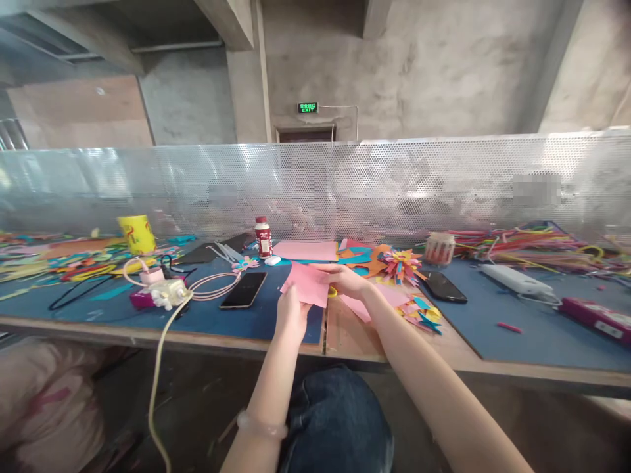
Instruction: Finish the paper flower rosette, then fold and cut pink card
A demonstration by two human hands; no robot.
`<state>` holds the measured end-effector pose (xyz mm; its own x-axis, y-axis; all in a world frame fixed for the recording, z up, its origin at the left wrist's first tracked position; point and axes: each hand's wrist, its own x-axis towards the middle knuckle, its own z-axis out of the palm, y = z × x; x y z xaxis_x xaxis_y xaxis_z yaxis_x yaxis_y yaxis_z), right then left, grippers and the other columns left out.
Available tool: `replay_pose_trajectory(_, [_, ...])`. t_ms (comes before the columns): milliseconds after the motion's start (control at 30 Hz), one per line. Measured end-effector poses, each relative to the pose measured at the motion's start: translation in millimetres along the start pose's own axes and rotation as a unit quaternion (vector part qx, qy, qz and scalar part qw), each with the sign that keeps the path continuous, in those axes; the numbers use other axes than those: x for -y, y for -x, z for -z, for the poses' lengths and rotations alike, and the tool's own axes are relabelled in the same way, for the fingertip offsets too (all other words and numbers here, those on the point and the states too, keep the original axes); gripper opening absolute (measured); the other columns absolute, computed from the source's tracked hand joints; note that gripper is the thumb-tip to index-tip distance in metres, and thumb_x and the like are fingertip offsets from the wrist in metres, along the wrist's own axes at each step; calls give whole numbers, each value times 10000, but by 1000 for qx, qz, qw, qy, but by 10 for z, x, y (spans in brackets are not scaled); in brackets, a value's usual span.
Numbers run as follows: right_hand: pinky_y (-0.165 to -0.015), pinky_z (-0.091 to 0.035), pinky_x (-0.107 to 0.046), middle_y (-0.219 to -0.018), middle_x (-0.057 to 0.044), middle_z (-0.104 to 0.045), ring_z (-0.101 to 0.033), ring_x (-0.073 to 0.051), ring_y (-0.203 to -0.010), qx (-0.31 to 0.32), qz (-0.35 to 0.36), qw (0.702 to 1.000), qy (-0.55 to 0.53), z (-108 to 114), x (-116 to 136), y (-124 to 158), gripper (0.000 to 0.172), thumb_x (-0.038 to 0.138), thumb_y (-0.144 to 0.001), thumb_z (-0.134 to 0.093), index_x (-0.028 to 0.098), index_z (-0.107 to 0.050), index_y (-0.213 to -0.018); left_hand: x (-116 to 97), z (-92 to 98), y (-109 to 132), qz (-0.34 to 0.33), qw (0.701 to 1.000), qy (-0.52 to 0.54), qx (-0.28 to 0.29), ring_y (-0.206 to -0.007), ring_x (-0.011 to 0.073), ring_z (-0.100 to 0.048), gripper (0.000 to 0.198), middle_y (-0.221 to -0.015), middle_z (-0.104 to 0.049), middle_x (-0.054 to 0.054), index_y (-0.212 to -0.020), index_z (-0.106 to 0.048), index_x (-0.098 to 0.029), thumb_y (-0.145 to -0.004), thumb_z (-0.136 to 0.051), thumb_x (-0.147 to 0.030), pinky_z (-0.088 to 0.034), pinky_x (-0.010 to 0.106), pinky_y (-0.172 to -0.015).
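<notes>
Above the worktop (352,336), back from its near edge, fingers of my left hand (292,310) and right hand (349,281) pinch a pink sheet (308,284), closed to its thickness; an uneven pull could, I judge, crease it.

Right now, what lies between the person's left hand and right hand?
In the head view, a pink paper sheet spans between them, held by the left hand and the right hand.

Looks forward and down from head height, wide. Catches left hand (292,310) and right hand (349,281) near, centre-low; reaches across blue table (210,320) to perforated screen (399,184) and concrete wall (453,72).
</notes>
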<state>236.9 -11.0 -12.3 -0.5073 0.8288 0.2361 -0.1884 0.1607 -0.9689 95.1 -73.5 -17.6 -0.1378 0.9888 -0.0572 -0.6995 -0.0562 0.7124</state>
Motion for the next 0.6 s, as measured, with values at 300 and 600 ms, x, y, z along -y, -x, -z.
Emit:
replay_pose_trajectory(300, [-1033,-242,-351,-1324,-21,-497,-411,-201,-1215,157,-56,984,67,-67,140,126,453,288,-729,-687,274,-592,-1172,-38,4,6,-3,999,-48,14,-897,230,-642,394,-1025,-643,135,-1015,-587,-133,-783,-566,-451,-526,304,-700])
replay_pose_trajectory(600, [-954,-344,-324,-1154,-59,-608,-491,-196,-1112,142,-35,988,54,-7,167,123,295,370,-767,-643,198,-679,-1005,80,45,-73,-61,996,-38,49,-819,211,-663,132,-900,-690,134,-850,-632,-82,-793,-530,-144,-519,324,-761])
